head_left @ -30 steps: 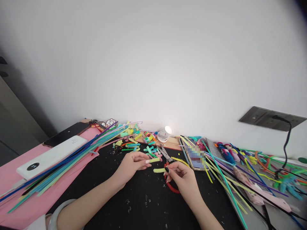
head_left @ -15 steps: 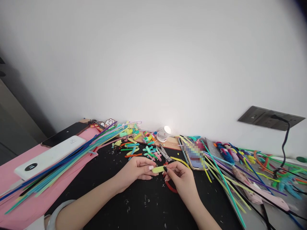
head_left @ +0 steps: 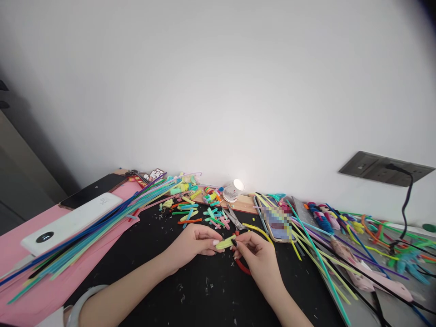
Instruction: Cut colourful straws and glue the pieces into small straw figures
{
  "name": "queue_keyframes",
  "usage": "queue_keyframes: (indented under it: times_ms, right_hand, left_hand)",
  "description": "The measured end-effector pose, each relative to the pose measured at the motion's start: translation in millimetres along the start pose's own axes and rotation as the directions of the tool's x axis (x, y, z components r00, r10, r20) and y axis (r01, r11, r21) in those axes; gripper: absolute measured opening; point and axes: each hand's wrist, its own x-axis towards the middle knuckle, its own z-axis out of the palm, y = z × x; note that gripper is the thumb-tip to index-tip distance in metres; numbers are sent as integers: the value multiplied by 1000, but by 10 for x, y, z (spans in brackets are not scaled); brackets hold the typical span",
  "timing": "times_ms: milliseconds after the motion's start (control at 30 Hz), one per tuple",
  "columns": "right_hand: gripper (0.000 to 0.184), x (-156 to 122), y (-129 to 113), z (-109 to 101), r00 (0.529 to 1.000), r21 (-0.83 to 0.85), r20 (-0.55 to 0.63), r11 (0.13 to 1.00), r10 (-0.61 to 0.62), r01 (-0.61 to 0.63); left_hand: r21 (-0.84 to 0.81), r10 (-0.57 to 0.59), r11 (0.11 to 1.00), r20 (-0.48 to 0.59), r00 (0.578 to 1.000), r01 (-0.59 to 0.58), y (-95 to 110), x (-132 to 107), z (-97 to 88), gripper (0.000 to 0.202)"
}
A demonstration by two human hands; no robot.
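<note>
Between my two hands lies a small bundle of pale yellow-green pipe cleaners (head_left: 225,243), held level above the black mat (head_left: 204,290). My left hand (head_left: 195,247) pinches its left end between thumb and fingers. At the other end, my right hand (head_left: 254,252) grips it with thumb and forefinger. Scissors (head_left: 235,219) with red handles lie on the mat just behind; my right hand hides part of the handles. Short cut pipe cleaner pieces (head_left: 214,215) in green, blue, pink and orange are scattered beyond my hands.
Long pipe cleaners (head_left: 112,227) lie at left across a white power bank (head_left: 75,222) and pink sheet. A phone (head_left: 282,234) and a paper cup (head_left: 233,191) stand toward the wall. At right are a pink glue gun (head_left: 384,278) and a plugged cable (head_left: 403,209).
The pipe cleaner bundle tilts slightly, its right end now higher, and looks more bowed. My hands stay in nearly the same place, both still pinching it.
</note>
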Motion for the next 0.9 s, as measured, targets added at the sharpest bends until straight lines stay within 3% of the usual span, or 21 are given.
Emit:
queue_keyframes:
  times_ms: [433,667,900]
  right_hand:
    - [18,-17,-3,23,999,-95,-12,994,-51,50]
    - [25,-8,-19,13,999,113,-5,993,-33,33]
    - [21,16,-24,38,992,182,125,982,21,-44]
  left_hand:
    - [34,76,996,19,997,-77,-20,-2,19,22]
    - [45,87,996,-99,991,-83,0,25,22,14]
    - [68,154,986,-57,986,-150,-81,50,-2,9]
